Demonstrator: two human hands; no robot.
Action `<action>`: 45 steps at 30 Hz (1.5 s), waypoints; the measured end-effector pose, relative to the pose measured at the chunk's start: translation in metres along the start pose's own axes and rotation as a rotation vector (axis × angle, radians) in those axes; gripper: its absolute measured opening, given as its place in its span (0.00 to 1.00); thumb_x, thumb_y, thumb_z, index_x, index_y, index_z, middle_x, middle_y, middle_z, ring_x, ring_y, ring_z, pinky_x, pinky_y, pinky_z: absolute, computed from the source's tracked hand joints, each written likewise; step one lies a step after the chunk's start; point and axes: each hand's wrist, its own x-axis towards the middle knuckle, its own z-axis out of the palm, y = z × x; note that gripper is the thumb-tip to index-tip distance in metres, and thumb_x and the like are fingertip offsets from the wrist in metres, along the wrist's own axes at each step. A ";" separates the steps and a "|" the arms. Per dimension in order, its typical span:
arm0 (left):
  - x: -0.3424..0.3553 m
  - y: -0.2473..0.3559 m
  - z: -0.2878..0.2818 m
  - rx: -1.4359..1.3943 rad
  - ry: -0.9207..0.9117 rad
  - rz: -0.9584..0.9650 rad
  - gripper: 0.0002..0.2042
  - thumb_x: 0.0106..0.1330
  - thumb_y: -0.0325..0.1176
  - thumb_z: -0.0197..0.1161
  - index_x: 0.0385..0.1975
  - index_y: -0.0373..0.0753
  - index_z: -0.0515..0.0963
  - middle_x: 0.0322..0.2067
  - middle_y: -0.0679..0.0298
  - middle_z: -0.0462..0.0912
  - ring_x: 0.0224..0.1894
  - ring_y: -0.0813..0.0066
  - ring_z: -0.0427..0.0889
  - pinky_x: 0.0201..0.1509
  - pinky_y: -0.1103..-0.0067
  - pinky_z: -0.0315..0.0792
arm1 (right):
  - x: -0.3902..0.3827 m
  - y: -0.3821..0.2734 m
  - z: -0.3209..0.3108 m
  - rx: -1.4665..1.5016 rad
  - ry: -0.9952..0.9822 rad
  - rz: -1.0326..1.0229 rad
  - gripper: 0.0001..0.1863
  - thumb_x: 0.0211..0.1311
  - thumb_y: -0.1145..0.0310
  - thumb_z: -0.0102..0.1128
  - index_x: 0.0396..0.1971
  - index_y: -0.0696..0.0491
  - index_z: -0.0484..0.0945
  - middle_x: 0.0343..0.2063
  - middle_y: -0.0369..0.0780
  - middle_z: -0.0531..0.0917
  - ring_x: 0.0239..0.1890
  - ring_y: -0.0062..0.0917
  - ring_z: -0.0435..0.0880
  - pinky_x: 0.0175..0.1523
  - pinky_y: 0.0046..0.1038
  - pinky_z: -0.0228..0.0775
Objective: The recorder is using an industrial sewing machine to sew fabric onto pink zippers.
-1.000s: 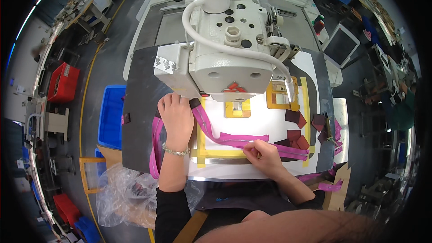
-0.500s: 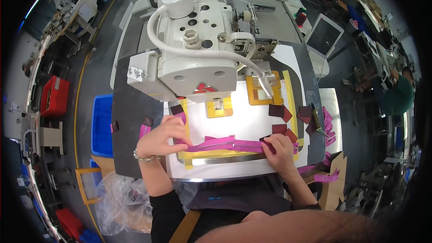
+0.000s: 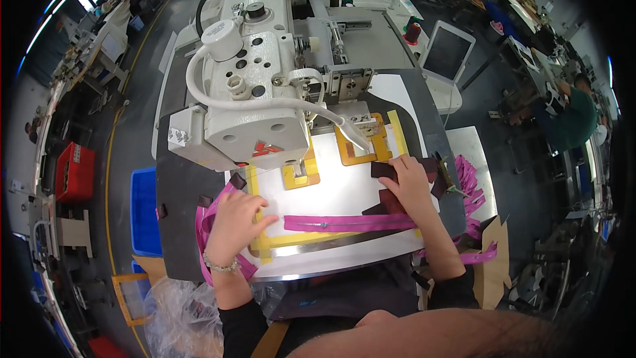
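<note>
A magenta zipper (image 3: 351,223) with a metal slider lies flat across the white work plate (image 3: 331,202), along its near yellow-taped edge. My left hand (image 3: 238,222) hovers just left of the zipper's end, thumb and fingers apart and nothing between them. Behind and under that hand, more magenta zipper strips (image 3: 207,225) hang over the table's left part, dark end pieces on them. My right hand (image 3: 412,189) reaches over the small dark red and black patches at the plate's right; its fingertips touch a dark patch (image 3: 381,170), thumb and index finger apart. Its forearm crosses the zipper's right end.
A white sewing machine (image 3: 258,126) stands over the plate's far side, with yellow-framed clamps (image 3: 301,176) beneath its head. A screen (image 3: 448,53) stands at the far right. Magenta strips (image 3: 469,185) pile beside the table; a blue bin (image 3: 146,212) is at the left.
Both hands have let go of the zipper, which now lies flat on the plate. My right hand has moved up to the dark patches; my left has drawn back left. The view has shifted.
</note>
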 end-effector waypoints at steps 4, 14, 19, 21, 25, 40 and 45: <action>0.006 0.031 0.021 -0.020 -0.103 0.230 0.15 0.55 0.42 0.67 0.38 0.41 0.79 0.31 0.63 0.81 0.37 0.64 0.78 0.46 0.72 0.67 | 0.008 -0.004 -0.005 -0.023 -0.041 -0.065 0.18 0.49 0.63 0.68 0.37 0.57 0.76 0.35 0.42 0.76 0.39 0.36 0.76 0.44 0.34 0.67; 0.036 0.051 0.079 -0.205 0.420 0.529 0.21 0.54 0.25 0.61 0.50 0.43 0.77 0.25 0.65 0.77 0.25 0.72 0.79 0.27 0.79 0.73 | 0.008 -0.069 -0.021 0.729 -0.326 0.021 0.05 0.61 0.75 0.57 0.28 0.59 0.73 0.24 0.36 0.80 0.24 0.15 0.77 0.30 0.18 0.68; 0.033 0.039 0.071 -0.278 0.446 0.563 0.14 0.54 0.27 0.63 0.42 0.43 0.80 0.24 0.67 0.77 0.25 0.74 0.78 0.28 0.80 0.73 | 0.016 -0.070 0.010 1.309 -0.628 0.226 0.05 0.63 0.74 0.59 0.32 0.57 0.72 0.22 0.35 0.80 0.21 0.14 0.78 0.27 0.14 0.68; 0.034 0.037 0.067 -0.393 0.463 0.573 0.12 0.54 0.27 0.63 0.39 0.43 0.81 0.24 0.67 0.77 0.25 0.73 0.78 0.28 0.78 0.73 | 0.021 -0.071 0.013 1.447 -0.707 0.243 0.04 0.62 0.75 0.59 0.32 0.57 0.73 0.22 0.36 0.81 0.21 0.14 0.78 0.26 0.15 0.68; 0.035 0.029 0.067 -0.412 0.389 0.593 0.12 0.53 0.27 0.65 0.38 0.43 0.81 0.25 0.67 0.77 0.26 0.74 0.79 0.28 0.79 0.73 | 0.025 -0.075 0.022 1.522 -0.681 0.295 0.05 0.62 0.73 0.60 0.32 0.59 0.77 0.23 0.35 0.81 0.21 0.13 0.77 0.27 0.15 0.67; 0.039 0.031 0.084 -1.042 0.334 0.038 0.06 0.48 0.21 0.73 0.21 0.34 0.80 0.24 0.64 0.80 0.27 0.80 0.78 0.32 0.84 0.69 | 0.009 -0.086 0.046 1.569 -0.446 0.202 0.11 0.61 0.77 0.61 0.43 0.62 0.77 0.36 0.40 0.83 0.37 0.16 0.82 0.42 0.18 0.75; 0.039 0.026 0.091 -1.014 0.385 0.004 0.07 0.49 0.22 0.73 0.19 0.34 0.79 0.23 0.64 0.80 0.27 0.81 0.77 0.31 0.84 0.69 | 0.010 -0.089 0.051 1.485 -0.478 0.188 0.15 0.56 0.83 0.63 0.44 0.63 0.75 0.41 0.43 0.82 0.42 0.21 0.83 0.47 0.21 0.77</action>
